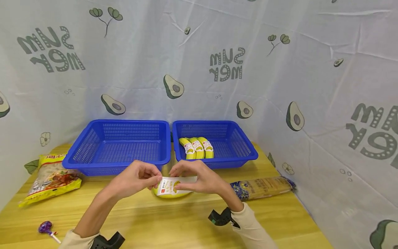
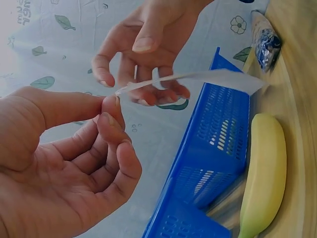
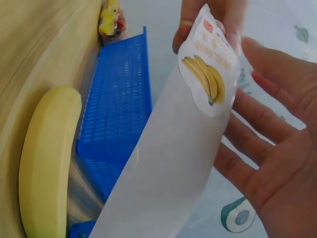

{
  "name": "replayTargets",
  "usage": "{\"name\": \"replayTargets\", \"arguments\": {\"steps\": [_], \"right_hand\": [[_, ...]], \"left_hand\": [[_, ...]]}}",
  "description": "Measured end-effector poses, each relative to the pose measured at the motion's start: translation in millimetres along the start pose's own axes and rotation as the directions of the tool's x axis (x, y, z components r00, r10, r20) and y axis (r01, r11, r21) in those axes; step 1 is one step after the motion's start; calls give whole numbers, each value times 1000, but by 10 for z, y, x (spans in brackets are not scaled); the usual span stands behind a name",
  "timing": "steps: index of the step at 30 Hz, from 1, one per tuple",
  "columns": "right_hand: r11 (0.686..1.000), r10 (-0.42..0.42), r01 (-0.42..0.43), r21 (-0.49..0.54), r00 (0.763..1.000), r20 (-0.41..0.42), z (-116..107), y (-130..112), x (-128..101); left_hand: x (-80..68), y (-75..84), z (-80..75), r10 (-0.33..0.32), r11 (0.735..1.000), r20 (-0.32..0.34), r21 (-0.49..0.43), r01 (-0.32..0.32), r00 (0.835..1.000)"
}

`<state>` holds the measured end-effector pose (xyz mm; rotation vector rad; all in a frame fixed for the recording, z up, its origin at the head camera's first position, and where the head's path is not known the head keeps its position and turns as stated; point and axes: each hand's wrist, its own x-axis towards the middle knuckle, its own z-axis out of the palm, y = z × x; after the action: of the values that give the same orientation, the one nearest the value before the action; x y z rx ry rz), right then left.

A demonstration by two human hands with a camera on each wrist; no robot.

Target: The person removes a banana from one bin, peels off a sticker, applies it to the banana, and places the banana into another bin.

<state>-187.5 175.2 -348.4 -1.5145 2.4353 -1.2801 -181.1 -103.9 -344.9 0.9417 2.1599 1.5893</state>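
Banana (image 1: 170, 194) lies on the counter (image 1: 174, 221) just under both our hands, long axis left–right, near the front rim of the left basket (image 1: 118, 145). Left hand (image 1: 136, 178) and right hand (image 1: 199, 180) each pinch an end of the sticker sheet (image 1: 174, 185) — held just above the banana, about equally near.

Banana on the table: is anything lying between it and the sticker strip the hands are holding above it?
Nothing visible. The sticker strip is pinched by the left hand and right hand just over the bare banana, which lies before the blue baskets, with open air between.
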Motion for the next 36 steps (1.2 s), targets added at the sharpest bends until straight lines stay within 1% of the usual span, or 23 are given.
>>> {"name": "replayTargets", "arguments": {"steps": [4,8,12,16,21,29,36], "right_hand": [[998,-55,54,-21,997,-50,58,3,19],[992,-111,105,-66,990,-89,93,6,24],[987,-146,138,-76,983,-108,105,20,34],[985,-168,164,-53,981,-100,116,46,39],[981,-189,184,-59,977,-99,118,61,46],[983,-183,180,-42,980,-75,106,70,65],[983,-183,181,-26,981,-67,91,100,73]], "left_hand": [[16,-31,35,7,999,25,-45,-6,1000],[52,-77,58,32,991,77,-132,-22,997],[86,-121,75,58,976,127,-217,-30,990],[101,-161,104,57,961,158,-276,-11,986],[119,-198,123,51,952,160,-307,1,986],[136,-198,129,27,954,154,-298,20,988],[130,-195,111,-22,952,122,-301,58,992]]}}
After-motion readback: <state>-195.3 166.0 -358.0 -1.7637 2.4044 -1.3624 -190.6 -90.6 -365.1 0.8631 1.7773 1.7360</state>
